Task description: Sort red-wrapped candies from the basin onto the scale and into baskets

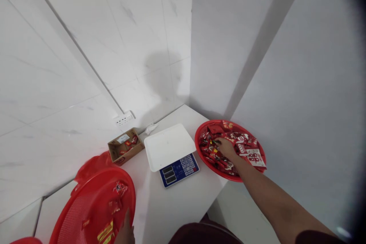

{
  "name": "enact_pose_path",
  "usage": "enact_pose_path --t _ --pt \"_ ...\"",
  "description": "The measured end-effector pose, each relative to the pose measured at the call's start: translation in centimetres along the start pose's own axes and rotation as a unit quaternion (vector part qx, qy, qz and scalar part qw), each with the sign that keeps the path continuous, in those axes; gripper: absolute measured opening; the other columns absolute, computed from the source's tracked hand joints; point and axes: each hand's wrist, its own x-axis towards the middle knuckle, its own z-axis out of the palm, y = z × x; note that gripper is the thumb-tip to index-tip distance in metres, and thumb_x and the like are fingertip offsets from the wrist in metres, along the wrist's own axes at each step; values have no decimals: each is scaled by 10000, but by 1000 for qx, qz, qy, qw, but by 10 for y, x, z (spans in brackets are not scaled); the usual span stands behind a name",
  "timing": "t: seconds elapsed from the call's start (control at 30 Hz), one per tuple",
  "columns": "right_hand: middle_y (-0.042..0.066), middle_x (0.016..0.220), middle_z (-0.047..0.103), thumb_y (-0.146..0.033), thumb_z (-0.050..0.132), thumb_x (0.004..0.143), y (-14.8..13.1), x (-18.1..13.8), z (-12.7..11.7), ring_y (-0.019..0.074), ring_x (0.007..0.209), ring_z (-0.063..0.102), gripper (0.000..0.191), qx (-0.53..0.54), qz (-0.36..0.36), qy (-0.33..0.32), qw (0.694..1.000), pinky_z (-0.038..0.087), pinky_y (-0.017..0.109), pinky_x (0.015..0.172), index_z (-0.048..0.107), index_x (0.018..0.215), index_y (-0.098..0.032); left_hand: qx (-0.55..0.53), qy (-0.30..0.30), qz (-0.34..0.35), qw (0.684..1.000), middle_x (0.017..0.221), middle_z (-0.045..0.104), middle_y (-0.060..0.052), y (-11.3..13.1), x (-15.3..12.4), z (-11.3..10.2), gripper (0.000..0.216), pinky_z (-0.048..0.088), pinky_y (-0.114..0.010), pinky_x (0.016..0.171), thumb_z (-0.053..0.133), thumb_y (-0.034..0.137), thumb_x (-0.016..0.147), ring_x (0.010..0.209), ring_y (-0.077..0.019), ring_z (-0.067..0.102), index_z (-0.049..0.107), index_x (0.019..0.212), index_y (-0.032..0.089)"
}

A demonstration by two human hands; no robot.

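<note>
My right hand reaches into a round red tray heaped with red snack packets at the table's right corner; its fingers rest among the packets, and whether they grip one is hidden. My left hand sits at the bottom edge on the rim of a large red basket that holds a few red and yellow packets. Between the two stands a white weighing scale with a blue keypad; its platform is bare.
A small open cardboard box with a few red packets stands behind the scale near a wall socket. A red plastic bag lies behind the basket. White walls close in on the table at the back and right.
</note>
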Motion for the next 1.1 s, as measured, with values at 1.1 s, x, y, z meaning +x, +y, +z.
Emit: enact_pose_path --t 1.1 --pt "75 1168 578 -212 534 729 -122 -57 53 201 1086 512 338 291 -70 -98 949 364 393 970 579 1063 -203 -533 -157 -8 831 1203 514 -139 185 32 -54 607 405 -355 883 650 396 678 1029 -208 527 423 1204 196"
